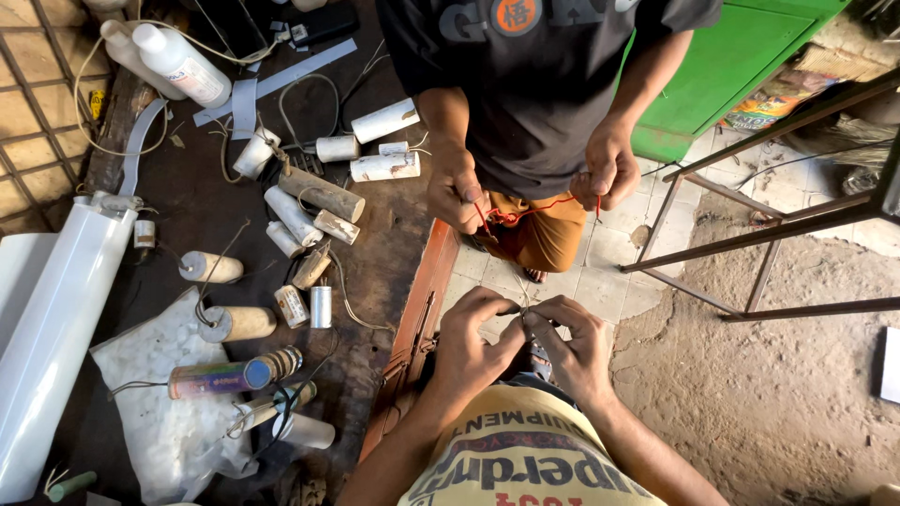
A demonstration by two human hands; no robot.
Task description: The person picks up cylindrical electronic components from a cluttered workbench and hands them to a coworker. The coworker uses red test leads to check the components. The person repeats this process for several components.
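Seen from above, the wearer's two hands meet at the lower centre of the frame. The left hand [472,339] and the right hand [572,345] each pinch, with closed fingertips, one thin pale wire [522,302] that sticks up between them. Above them, at upper centre, a second person in a dark shirt stands facing the wearer; this person's two hands [456,192] [607,169] hold one red wire [525,214] stretched between them. The left half of the frame is a dark workbench [375,272] with a wooden edge. About a dozen and a half small cylindrical capacitors [322,194] lie scattered on it, white, tan and grey; the exact count is hard to tell. Two white plastic bottles [178,64] lie at upper left. One long white lamp housing [56,319] runs down the left edge. A green cabinet [741,66] stands at upper right, with one metal frame [778,225] below it.
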